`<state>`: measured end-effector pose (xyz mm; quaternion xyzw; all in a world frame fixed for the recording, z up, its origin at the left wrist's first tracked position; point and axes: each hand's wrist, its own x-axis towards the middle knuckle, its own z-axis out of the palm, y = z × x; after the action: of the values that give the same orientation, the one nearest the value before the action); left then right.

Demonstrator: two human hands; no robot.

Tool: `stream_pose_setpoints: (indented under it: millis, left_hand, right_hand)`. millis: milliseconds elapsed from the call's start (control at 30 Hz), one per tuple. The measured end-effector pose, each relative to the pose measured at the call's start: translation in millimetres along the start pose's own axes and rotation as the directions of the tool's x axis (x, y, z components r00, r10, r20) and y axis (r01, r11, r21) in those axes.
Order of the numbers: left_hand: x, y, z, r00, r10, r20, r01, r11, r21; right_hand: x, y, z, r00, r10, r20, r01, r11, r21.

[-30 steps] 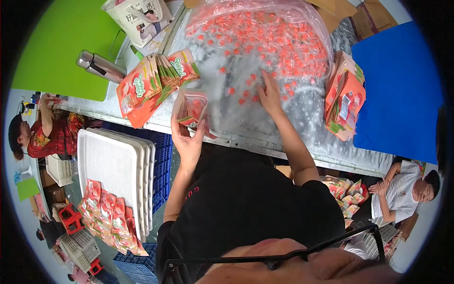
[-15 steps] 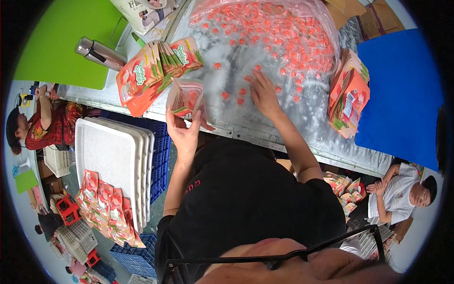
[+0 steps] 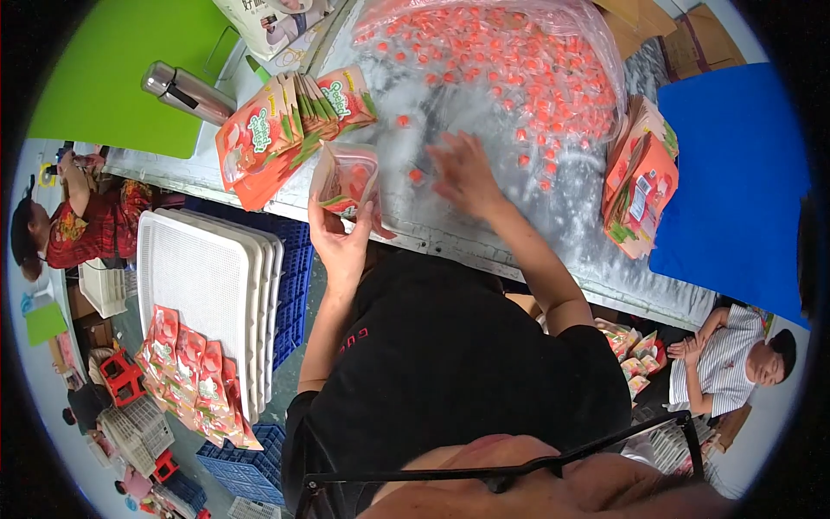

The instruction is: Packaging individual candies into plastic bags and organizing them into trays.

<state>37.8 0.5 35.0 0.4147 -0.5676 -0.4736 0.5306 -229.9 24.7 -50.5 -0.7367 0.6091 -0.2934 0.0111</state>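
Note:
My left hand (image 3: 340,251) is closed around the lower part of a red pouch (image 3: 346,208), holding it upright at the table's near edge. The pouch's mouth gapes open, and red wrapped candies (image 3: 358,174) show inside. To the right, my right hand (image 3: 465,177) hovers low over the metal table (image 3: 519,229). Motion smears its fingers, so I cannot tell whether they hold anything. One loose wrapped candy (image 3: 416,176) lies just left of those fingers, and another candy (image 3: 403,121) sits farther back. Beyond spreads a large heap of red wrapped candies (image 3: 519,69) on clear plastic.
Flat pouches (image 3: 264,138) lie stacked at left, beside a steel flask (image 3: 186,93). Another pouch stack (image 3: 640,186) is at right, before a blue panel (image 3: 735,173). Stacked white trays (image 3: 199,259) stand lower left, with filled pouches (image 3: 194,368) on top. Other people sit at both sides.
My right hand has moved left toward the pouch. Several loose candies around its fingers are no longer visible on the table. My left hand still holds the pouch in nearly the same place.

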Motion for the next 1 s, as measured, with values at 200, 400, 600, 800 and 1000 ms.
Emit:
stream_pose_setpoints:
  millis: [200, 400, 600, 800, 1000]
  left_hand:
    - [-2, 6, 6, 0.999, 0.053, -0.006, -0.053, 0.998, -0.015]
    - [-5, 4, 14, 0.993, 0.002, 0.115, -0.005, 0.999, 0.032]
    - [-4, -1, 24, 0.982, 0.064, 0.176, -0.092, 0.984, 0.156]
    - [-2, 12, 38, 0.964, 0.171, 0.203, -0.222, 0.937, 0.268]
    - [4, 17, 43, 0.948, 0.241, 0.209, -0.294, 0.913, 0.282]
  right_hand:
    - [8, -17, 24, 0.982, -0.185, 0.03, 0.185, 0.983, 0.001]
    - [-4, 4, 38, 0.997, 0.072, 0.03, -0.076, 0.981, 0.176]
    - [37, -25, -24, 0.73, 0.66, 0.178, -0.336, 0.12, 0.934]
    - [83, -95, -85, 0.855, 0.519, 0.011, 0.078, -0.15, 0.986]
    - [96, -116, -88, 0.886, 0.456, -0.08, 0.058, 0.062, 0.996]
